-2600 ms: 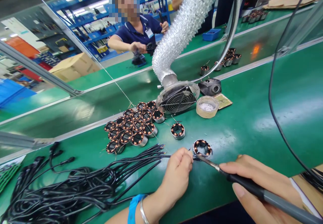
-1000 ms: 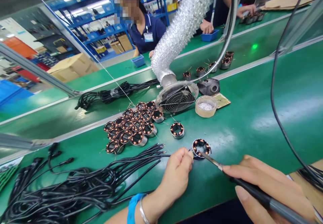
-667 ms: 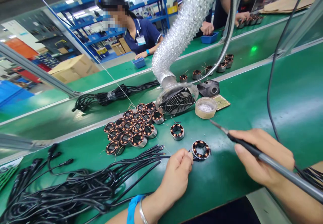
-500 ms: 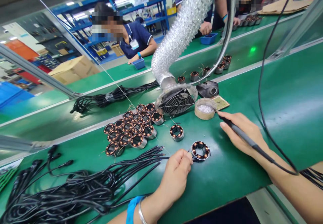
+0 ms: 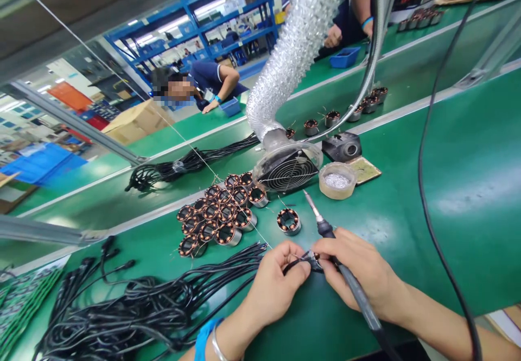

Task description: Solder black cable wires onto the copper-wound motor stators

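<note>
As the soldering iron (image 5: 357, 290) points up-left, long axis slanted, right hand (image 5: 364, 266) gripping it, left hand (image 5: 274, 285) pinching black cable (image 5: 290, 266)

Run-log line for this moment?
left hand: pinching black cable | right hand: holding soldering iron, at coil ring | iron tip: clear of ring

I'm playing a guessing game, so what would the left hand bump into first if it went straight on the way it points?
The left hand would probably meet the copper-wound ring, mostly hidden between both hands. The right hand is close too, and depth is hard to judge.
</note>
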`<control>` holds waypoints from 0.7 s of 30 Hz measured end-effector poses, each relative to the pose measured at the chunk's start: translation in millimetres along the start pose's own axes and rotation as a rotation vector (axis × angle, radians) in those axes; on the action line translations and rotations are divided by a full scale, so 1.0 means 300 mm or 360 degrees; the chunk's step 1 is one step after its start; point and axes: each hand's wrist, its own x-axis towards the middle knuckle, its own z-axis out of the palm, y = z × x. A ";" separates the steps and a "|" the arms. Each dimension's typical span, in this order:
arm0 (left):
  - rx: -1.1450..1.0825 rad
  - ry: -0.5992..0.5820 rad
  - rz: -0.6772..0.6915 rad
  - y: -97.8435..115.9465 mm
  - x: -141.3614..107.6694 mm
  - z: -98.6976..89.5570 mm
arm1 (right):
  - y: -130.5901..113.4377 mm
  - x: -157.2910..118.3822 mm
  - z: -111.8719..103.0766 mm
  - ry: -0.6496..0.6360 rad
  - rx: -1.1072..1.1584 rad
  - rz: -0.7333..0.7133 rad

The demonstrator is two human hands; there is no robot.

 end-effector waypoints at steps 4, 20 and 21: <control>0.0036 -0.0025 -0.0113 -0.006 0.010 -0.005 | 0.020 -0.018 0.002 -0.0037 -0.0001 0.0037; -0.0169 0.0235 -0.0148 -0.026 0.022 -0.007 | 0.020 -0.025 -0.009 -0.0093 0.0187 0.0078; -0.0160 0.0251 -0.0115 -0.018 0.024 -0.004 | 0.018 -0.023 -0.008 -0.0084 0.0188 0.0075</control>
